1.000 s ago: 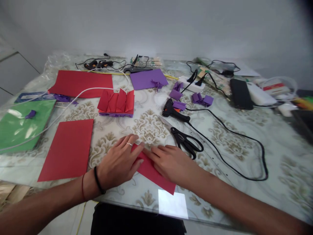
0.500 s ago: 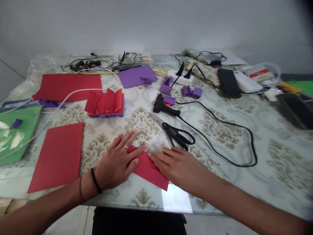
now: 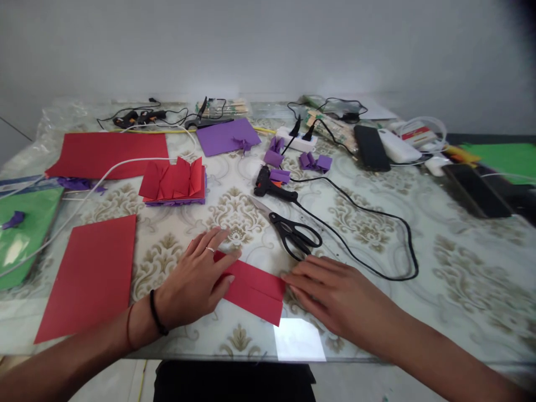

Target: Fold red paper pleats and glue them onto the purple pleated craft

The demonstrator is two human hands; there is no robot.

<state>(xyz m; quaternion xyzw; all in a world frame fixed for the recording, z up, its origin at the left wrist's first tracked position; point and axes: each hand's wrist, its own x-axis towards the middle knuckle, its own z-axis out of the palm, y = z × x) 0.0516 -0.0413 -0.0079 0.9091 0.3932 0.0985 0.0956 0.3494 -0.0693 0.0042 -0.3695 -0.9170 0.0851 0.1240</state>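
A folded strip of red paper [image 3: 255, 285] lies flat at the front of the table, a crease running along its length. My left hand [image 3: 196, 276] presses on its left end, fingers outstretched, covering that part. At the strip's right edge, the closed fingertips of my right hand [image 3: 330, 290] meet the upper corner; the thumb is partly hidden. Just beyond the right hand lie black-handled scissors [image 3: 293, 231], blades pointing away to the left. Behind them is a black glue gun [image 3: 274, 187]. A larger red sheet [image 3: 90, 273] rests left of my left hand.
A stack of folded red pieces [image 3: 173, 181] sits mid-left. Farther back are a red sheet [image 3: 113, 153], a purple sheet [image 3: 224, 137] and a white power strip [image 3: 297, 138]. The glue gun's black cord [image 3: 412, 251] loops on the right. Phones [image 3: 371, 148] lie at the far right.
My right hand has slid right along the red strip to its right edge, uncovering more of the crease. My left hand stays on the left end. The whole view has shifted slightly.
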